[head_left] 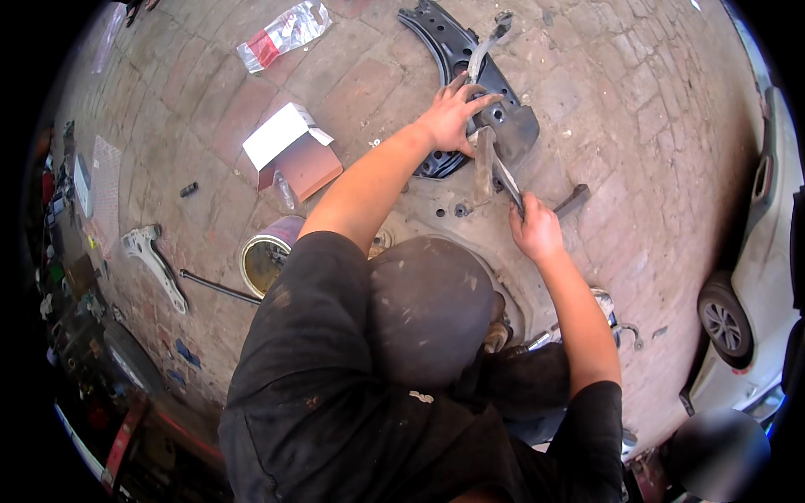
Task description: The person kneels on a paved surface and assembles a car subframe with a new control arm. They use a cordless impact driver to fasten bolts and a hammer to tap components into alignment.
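Note:
A grey metal car subframe [513, 134] lies on the brick floor in front of me, with a raised bracket and an upturned arm. A black control arm [436, 38] lies beside and partly under it. My left hand [453, 116] rests on the subframe near the bracket, fingers spread and thumb pointing down. My right hand [537, 228] is closed around the dark end of a long, narrow metal bar [506, 178]. The bar's far end reaches up beside the bracket; its tip is hard to make out there.
An opened cardboard box [306, 168], a metal tin [256, 267] and a plastic bag [283, 36] lie to the left. Farther left are a silver control arm [155, 260], a black rod [220, 287] and a tyre [132, 356]. A parked car [759, 260] stands at the right.

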Demonstrator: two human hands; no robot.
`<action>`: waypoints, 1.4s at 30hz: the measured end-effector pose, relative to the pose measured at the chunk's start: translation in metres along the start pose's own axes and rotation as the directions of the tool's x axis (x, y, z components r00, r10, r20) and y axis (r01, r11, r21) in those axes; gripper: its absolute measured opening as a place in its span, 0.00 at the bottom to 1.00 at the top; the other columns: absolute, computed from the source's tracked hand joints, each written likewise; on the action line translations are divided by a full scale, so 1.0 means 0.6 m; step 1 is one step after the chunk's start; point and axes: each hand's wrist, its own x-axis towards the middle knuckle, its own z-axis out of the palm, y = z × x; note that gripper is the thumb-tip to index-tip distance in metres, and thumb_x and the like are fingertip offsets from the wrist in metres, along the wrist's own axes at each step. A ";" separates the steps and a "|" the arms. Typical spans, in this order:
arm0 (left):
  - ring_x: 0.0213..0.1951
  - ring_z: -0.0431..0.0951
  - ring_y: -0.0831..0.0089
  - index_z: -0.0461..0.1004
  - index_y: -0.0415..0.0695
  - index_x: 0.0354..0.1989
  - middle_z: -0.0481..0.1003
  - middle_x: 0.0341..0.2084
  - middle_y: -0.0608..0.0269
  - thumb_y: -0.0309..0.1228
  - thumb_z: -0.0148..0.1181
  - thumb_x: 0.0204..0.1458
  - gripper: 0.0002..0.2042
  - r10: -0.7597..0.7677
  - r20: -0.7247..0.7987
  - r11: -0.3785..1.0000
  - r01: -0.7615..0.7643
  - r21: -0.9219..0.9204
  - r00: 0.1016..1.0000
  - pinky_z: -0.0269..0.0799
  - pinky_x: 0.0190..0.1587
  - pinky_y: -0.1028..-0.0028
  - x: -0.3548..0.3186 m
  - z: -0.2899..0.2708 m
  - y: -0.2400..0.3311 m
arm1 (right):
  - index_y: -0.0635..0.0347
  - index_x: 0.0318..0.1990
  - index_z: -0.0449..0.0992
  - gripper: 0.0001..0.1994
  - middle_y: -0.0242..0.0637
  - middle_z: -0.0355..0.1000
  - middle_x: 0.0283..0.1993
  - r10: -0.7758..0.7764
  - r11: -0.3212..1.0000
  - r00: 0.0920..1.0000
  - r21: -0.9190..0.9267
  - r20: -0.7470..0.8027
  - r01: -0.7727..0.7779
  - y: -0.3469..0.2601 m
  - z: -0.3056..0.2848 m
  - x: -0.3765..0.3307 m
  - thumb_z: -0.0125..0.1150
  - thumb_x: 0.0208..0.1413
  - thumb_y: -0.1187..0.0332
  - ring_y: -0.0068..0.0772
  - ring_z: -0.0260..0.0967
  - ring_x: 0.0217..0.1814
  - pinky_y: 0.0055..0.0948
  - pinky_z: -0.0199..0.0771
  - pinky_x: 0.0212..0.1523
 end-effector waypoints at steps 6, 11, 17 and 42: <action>0.74 0.41 0.42 0.53 0.71 0.73 0.57 0.69 0.58 0.43 0.83 0.25 0.59 0.020 0.017 0.999 -0.019 -0.027 1.000 0.49 0.71 0.41 -0.001 -0.005 -0.005 | 0.63 0.42 0.67 0.14 0.59 0.75 0.32 0.145 0.986 0.989 0.081 0.000 -0.144 -0.037 -0.004 -0.045 0.57 0.63 0.60 0.67 0.74 0.35 0.56 0.75 0.38; 0.75 0.39 0.42 0.51 0.71 0.74 0.55 0.70 0.58 0.50 0.82 0.25 0.60 0.012 0.045 1.000 -0.011 -0.013 0.999 0.46 0.71 0.41 -0.001 -0.011 0.000 | 0.63 0.44 0.69 0.15 0.60 0.76 0.34 0.138 0.988 0.971 0.045 0.196 -0.150 -0.069 -0.003 -0.129 0.56 0.63 0.58 0.67 0.74 0.36 0.56 0.75 0.39; 0.70 0.56 0.44 0.50 0.72 0.74 0.51 0.73 0.53 0.42 0.76 0.39 0.51 0.022 0.139 0.991 -0.040 0.129 0.990 0.58 0.69 0.51 -0.027 -0.072 -0.001 | 0.63 0.45 0.71 0.18 0.57 0.78 0.37 0.247 0.963 0.894 -0.197 0.375 -0.183 -0.083 0.007 -0.165 0.54 0.64 0.54 0.61 0.77 0.40 0.52 0.77 0.43; 0.25 0.73 0.76 0.74 0.38 0.34 0.74 0.21 0.63 0.26 0.61 0.54 0.04 -0.657 -0.544 0.721 0.646 -0.251 0.523 0.73 0.33 0.74 -0.711 -0.220 -0.003 | 0.62 0.42 0.70 0.13 0.55 0.76 0.44 0.369 0.922 0.796 -0.079 0.480 -0.380 0.000 0.085 -0.161 0.56 0.57 0.61 0.57 0.75 0.49 0.49 0.74 0.51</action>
